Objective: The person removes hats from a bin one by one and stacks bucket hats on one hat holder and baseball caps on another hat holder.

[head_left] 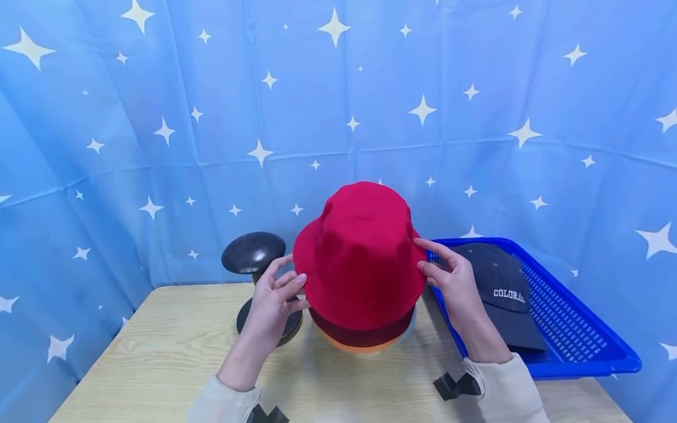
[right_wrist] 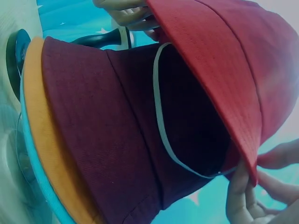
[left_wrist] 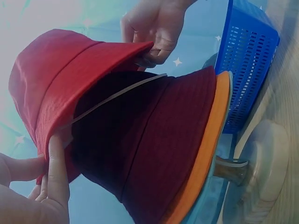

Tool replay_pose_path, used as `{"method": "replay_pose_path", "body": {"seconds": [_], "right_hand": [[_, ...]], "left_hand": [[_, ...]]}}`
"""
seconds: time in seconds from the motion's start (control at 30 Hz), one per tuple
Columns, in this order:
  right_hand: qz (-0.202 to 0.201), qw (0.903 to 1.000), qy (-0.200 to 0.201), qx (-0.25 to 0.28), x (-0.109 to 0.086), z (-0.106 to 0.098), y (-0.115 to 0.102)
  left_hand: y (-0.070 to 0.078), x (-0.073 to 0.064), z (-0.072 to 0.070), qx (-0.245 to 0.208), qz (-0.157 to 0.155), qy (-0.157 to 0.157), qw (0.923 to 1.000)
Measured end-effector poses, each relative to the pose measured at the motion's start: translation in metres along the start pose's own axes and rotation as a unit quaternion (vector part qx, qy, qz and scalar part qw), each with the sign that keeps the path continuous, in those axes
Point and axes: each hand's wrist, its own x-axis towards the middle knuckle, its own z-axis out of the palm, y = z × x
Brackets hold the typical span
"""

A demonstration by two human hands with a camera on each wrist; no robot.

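Note:
Both hands pinch the brim of a red bucket hat [head_left: 365, 252], crown up, one at each side. My left hand [head_left: 270, 311] grips the left edge, thumb on top; my right hand [head_left: 457, 285] holds the right edge. The red hat is tilted over a maroon bucket hat [left_wrist: 159, 121], partly covering its crown. A thin pale cord [right_wrist: 159, 102] hangs from the red hat across the maroon crown. Under the maroon hat are an orange hat [right_wrist: 51, 135] and a light blue hat [right_wrist: 39, 172], nested on a stand with a round wooden base [left_wrist: 268, 172].
A black mushroom-topped stand [head_left: 254, 252] stands left of the hat stack, close behind my left hand. At the right, a blue plastic basket [head_left: 576, 370] holds a dark cap [head_left: 494, 282] with white lettering. The wooden table [head_left: 174, 341] meets a blue star-printed curtain [head_left: 296, 117] at the back.

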Motion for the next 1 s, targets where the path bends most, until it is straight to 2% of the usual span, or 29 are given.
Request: {"method": "replay_pose_path", "body": {"seconds": [0.3, 0.63, 0.83, 1.0], "right_hand": [[0.021, 0.9998, 0.001, -0.008, 0.005, -0.004, 0.004], [0.045, 0.9967, -0.034, -0.058, 0.007, -0.007, 0.008], [0.066, 0.9942, -0.048, -0.071, 0.007, -0.008, 0.010], [0.064, 0.9937, -0.050, -0.078, 0.007, -0.009, 0.011]], "left_hand": [[-0.010, 0.007, 0.000, -0.034, -0.018, -0.006, 0.9992], [-0.013, 0.009, -0.004, -0.045, -0.029, 0.001, 0.9986], [-0.014, 0.010, -0.006, -0.037, -0.030, 0.007, 0.9989], [-0.016, 0.011, -0.008, -0.016, -0.022, 0.012, 0.9996]]}}
